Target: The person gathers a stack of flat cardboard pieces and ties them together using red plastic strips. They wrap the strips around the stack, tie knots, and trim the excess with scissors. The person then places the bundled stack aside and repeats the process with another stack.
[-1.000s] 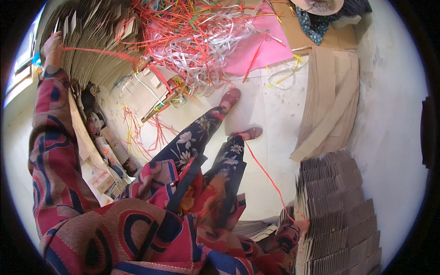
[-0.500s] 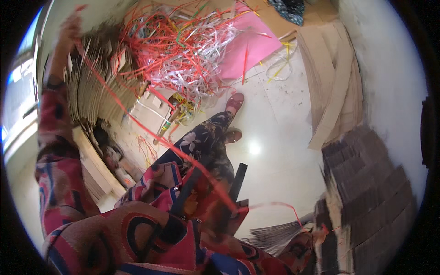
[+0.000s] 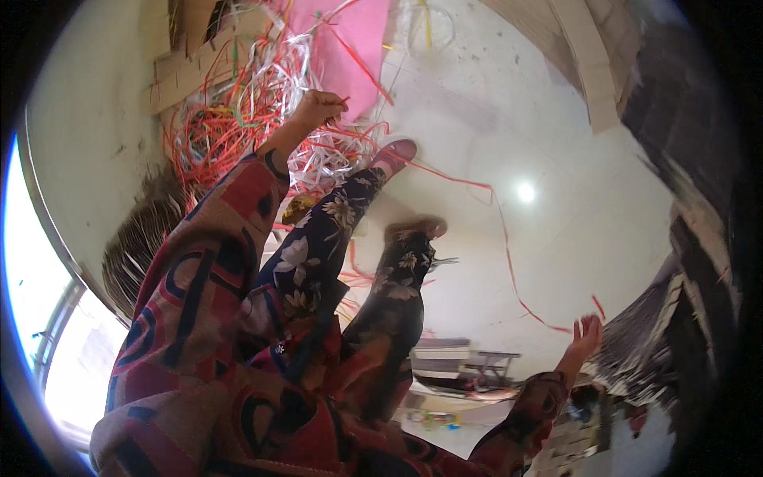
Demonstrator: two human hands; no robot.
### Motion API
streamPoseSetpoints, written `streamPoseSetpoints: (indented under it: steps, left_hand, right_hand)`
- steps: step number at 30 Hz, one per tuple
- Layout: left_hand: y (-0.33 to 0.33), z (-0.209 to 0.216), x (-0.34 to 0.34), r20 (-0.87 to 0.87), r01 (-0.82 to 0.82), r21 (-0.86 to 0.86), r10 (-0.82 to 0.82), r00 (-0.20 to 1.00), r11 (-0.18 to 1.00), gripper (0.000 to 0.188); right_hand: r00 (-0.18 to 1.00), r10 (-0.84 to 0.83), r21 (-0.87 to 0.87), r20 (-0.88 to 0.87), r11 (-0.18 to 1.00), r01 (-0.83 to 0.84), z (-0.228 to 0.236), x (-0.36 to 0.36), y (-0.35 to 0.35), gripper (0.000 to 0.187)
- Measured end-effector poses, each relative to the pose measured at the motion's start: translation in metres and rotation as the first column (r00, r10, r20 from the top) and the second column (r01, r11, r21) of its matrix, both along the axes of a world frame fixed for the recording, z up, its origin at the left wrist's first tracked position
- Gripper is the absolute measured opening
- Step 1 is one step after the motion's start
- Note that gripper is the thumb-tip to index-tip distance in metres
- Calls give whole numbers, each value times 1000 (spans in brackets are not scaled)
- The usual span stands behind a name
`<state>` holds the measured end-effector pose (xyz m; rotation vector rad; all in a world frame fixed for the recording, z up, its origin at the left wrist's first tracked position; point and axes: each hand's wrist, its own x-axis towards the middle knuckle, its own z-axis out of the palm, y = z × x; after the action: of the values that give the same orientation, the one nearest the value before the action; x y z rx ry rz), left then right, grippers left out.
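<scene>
My left hand (image 3: 319, 107) is over the pile of tangled straps, fingers closed in a pinch, with a bit of red strap showing at the fingertips. Out at the lower right, my right hand (image 3: 586, 340) is closed on the other part of a thin red plastic strap (image 3: 506, 238). A short tail of it sticks up past those fingers. Between my hands the strap hangs slack in a curve over the pale floor. Under my left hand spreads the pile of red and white straps (image 3: 211, 147), and a pink sheet (image 3: 359, 48) lies beside it.
Stacked dark cardboard (image 3: 675, 103) stands along the right side, with light brown cardboard strips (image 3: 584, 56) at the upper right. Another cardboard stack (image 3: 139, 246) is at the left, near a bright window (image 3: 40, 286). My shoe (image 3: 397, 151) is by the straps.
My left hand has come down and right from high at the upper left. My right hand has moved up from the dark stack. The strap, taut across me before, now hangs slack. The view has turned.
</scene>
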<state>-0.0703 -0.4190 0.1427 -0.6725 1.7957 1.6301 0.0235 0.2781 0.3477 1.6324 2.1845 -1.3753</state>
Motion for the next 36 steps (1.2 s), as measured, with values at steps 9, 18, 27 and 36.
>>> streamPoseSetpoints:
  steps: [9, 18, 27, 36]
  left_hand:
    - [22, -71, 13, -17, 596, -720, -868, 496, 354, 15]
    - [46, -143, 15, -183, 541, -789, -951, 248, 293, 17]
    - [68, -191, -10, 157, 324, -945, -800, 580, 49, 40]
    - [31, -210, -33, -53, 178, -972, -878, 476, 155, 10]
  right_hand:
    - [966, -257, -451, -34, 866, 215, -175, 92, -99, 17]
    - [860, -463, -562, -213, 778, 280, -270, 156, -111, 13]
    - [755, -580, -610, -305, 728, 313, -343, 198, -107, 9]
    - [714, -508, -544, -483, 813, 210, -292, 204, -127, 15]
